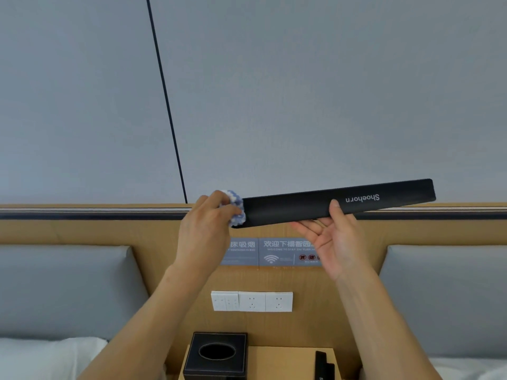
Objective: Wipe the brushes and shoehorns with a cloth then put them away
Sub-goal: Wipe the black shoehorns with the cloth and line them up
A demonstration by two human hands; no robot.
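A long black shoehorn (315,205) with white "Shoehorn" lettering is held up level in front of the wooden headboard. My right hand (338,242) holds it from below near its middle, thumb over the front face and fingers behind. My left hand (205,229) pinches a bunched blue-and-white cloth (236,208) against the shoehorn's left end. A black upright item (323,364) stands on the bedside table at the bottom, partly cut off by the frame edge.
A black tissue box (216,355) sits on the wooden bedside table (282,360) below my arms. Wall sockets (251,301) and a blue notice sign (274,252) are on the headboard panel. Grey padded headboards flank both sides, with white bedding at the lower corners.
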